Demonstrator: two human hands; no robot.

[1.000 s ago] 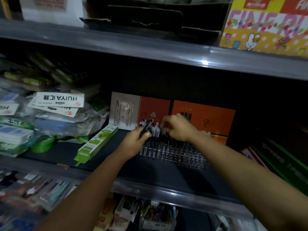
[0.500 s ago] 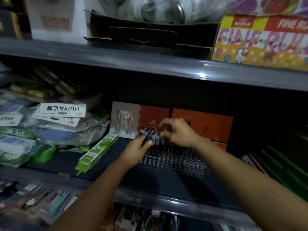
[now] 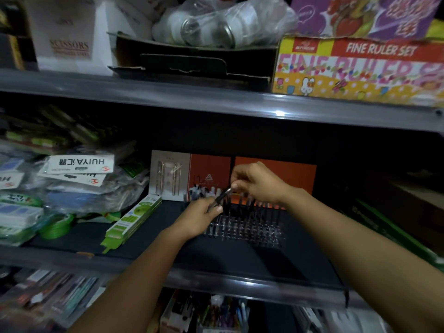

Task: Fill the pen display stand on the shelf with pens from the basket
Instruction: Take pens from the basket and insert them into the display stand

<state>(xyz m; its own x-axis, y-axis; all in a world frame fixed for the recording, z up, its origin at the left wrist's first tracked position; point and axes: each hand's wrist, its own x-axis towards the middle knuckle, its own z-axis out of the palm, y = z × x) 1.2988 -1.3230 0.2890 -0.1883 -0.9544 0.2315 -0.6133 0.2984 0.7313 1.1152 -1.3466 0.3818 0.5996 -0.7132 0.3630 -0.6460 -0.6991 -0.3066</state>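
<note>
A clear plastic pen display stand (image 3: 242,230) sits on the dark middle shelf, with several dark pens upright in its back rows. My left hand (image 3: 200,216) is closed around dark pens (image 3: 222,197) just left of the stand. My right hand (image 3: 258,182) hovers above the stand's back rows and pinches the silver top end of a pen that sticks out of the left hand. The basket is not in view.
Orange display cards (image 3: 276,174) stand behind the stand. A green pack (image 3: 133,218) lies to its left, beside bagged stationery (image 3: 77,179). A ruler set box (image 3: 355,68) rests on the upper shelf (image 3: 216,102). More stationery fills the lower shelf.
My right hand lifted off the stand's back rows and went left to the pen top in the left hand. The head camera tilted upward, showing more of the upper shelf.
</note>
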